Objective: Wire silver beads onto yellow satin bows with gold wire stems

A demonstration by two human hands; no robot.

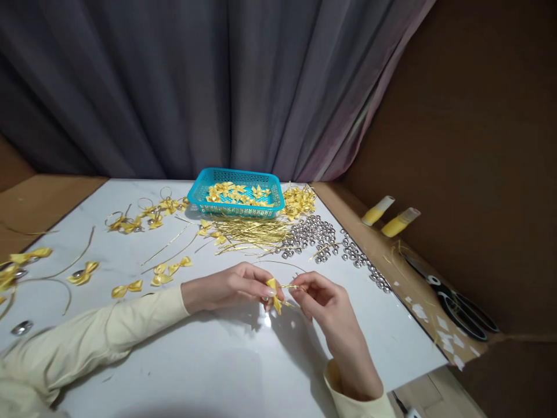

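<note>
The left hand (pixel 241 287) pinches a yellow bow (pixel 276 301), its long axis crosswise to the gold wire (pixel 288 286) that the right hand (pixel 324 299) (the bow just to its left) grips.

Long pale-cream left sleeve (pixel 100 331), plain fabric, close-fitting left cuff (pixel 177 303), soft creases near that cuff, deeper folds well behind it, bare left hand (pixel 237 287) just beyond it, matching right sleeve (pixel 365 407) well apart from it, wide loose opening, bare right hand (pixel 327 299)
</note>
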